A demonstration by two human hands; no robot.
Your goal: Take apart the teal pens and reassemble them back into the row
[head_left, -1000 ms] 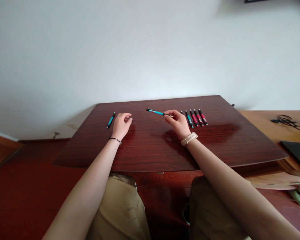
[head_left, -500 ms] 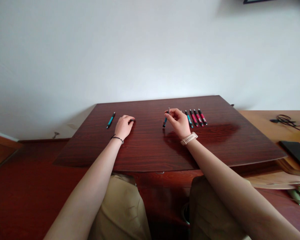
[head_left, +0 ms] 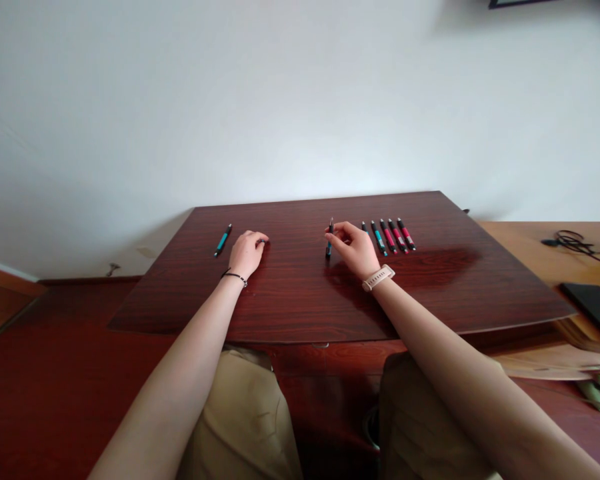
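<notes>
My right hand (head_left: 356, 247) pinches a teal pen (head_left: 329, 245) that stands nearly upright, its lower end touching the dark red table (head_left: 300, 293). Just right of that hand lies a row of several pens (head_left: 389, 236), teal and red with black ends, side by side. My left hand (head_left: 247, 253) rests on the table with its fingers curled over a small dark object (head_left: 263, 241) that is mostly hidden. A single teal pen (head_left: 223, 240) lies flat just left of my left hand.
A lighter wooden desk (head_left: 540, 257) adjoins on the right, with a tangle of black cable (head_left: 573, 241) and a flat black item (head_left: 593, 303) on it. A white wall rises behind the table. My knees in tan trousers sit below the near edge.
My right hand has swung the teal pen from lying level and pointing left to standing almost upright on the table. My left hand has slid slightly right and flattened.
</notes>
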